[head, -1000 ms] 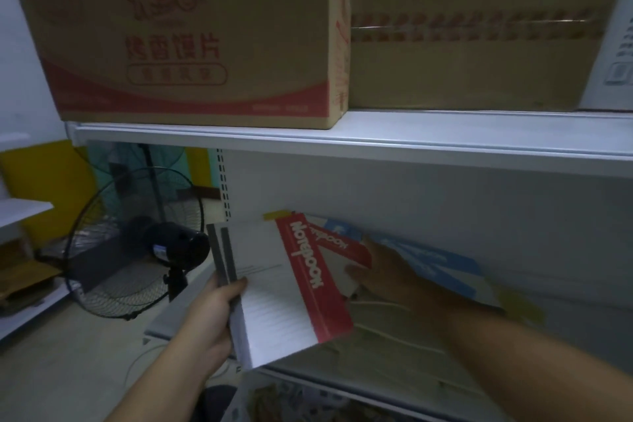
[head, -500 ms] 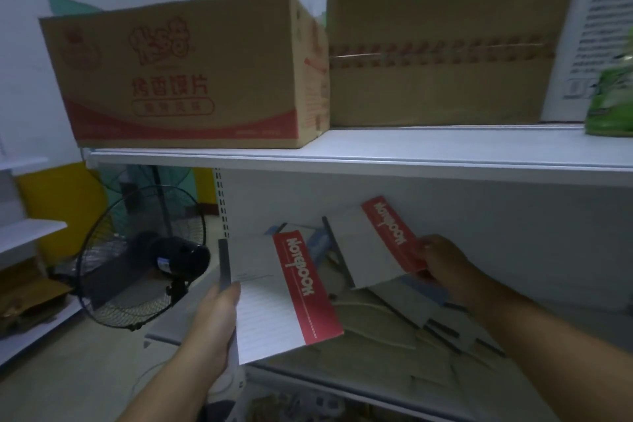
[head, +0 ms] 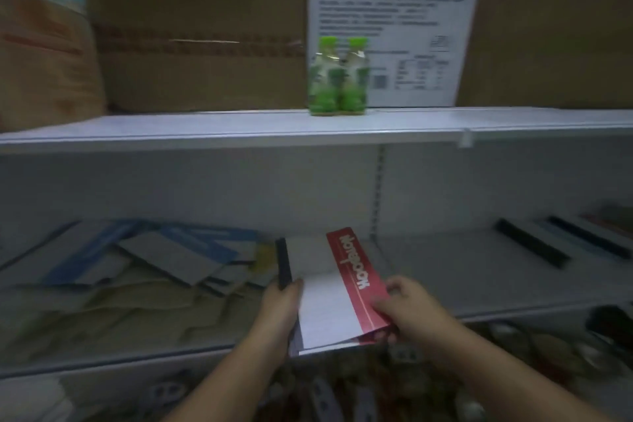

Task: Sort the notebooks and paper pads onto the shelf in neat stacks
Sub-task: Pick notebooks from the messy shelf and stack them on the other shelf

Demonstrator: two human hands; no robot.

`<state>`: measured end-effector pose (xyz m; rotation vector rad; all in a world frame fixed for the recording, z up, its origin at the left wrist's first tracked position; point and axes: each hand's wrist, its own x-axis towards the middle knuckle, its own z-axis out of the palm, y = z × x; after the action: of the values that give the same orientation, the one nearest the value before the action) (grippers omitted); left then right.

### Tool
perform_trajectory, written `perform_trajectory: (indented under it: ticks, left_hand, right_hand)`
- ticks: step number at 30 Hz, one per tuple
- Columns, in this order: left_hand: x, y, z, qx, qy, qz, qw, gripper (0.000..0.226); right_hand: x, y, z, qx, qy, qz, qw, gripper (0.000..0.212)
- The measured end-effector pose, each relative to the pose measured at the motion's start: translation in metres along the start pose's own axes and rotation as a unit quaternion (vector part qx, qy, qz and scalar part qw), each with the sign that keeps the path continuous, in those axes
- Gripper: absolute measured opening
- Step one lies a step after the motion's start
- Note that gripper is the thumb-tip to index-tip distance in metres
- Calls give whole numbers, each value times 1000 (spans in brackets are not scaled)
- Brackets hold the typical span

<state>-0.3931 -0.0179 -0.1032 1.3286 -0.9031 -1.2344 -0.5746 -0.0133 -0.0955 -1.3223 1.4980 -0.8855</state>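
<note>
Both hands hold a small stack of white notebooks with a red "Notebook" band (head: pixel 329 298) over the front edge of the white middle shelf (head: pixel 479 288). My left hand (head: pixel 279 310) grips the dark spine side. My right hand (head: pixel 407 308) pinches the red-band corner. A loose heap of notebooks and paper pads (head: pixel 144 260), some blue-striped, some tan, lies on the shelf to the left. Dark-spined pads (head: pixel 548 243) lie in rows on the shelf at the right.
On the upper shelf (head: pixel 308 128) stand brown cardboard boxes (head: pixel 198 34), a white printed box (head: pixel 394 27) and two green bottles (head: pixel 339 79). A perforated upright (head: pixel 376 188) divides the back panel. Packaged goods fill the level below (head: pixel 342 387).
The view has swung right along the shelf, away from the fan. My right hand brought its notebook onto the one in my left hand, and both hands now hold them together.
</note>
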Motion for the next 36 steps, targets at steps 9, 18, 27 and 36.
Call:
perform_trajectory:
  ticks: [9, 18, 27, 36]
  left_hand:
    - [-40, -49, 183, -13, -164, -84, 983, 24]
    - [-30, -55, 306, -43, -250, -193, 948, 36]
    - [41, -47, 446, -19, -289, -157, 944, 32]
    - [115, -83, 555, 105, -195, -64, 973, 26]
  right_hand:
    - [-45, 82, -163, 87, 82, 38, 992, 21]
    - [-29, 122, -258, 154, 154, 54, 975, 25]
    - [56, 138, -377, 142, 264, 87, 950, 26]
    - [133, 164, -467, 38, 291, 105, 950, 20]
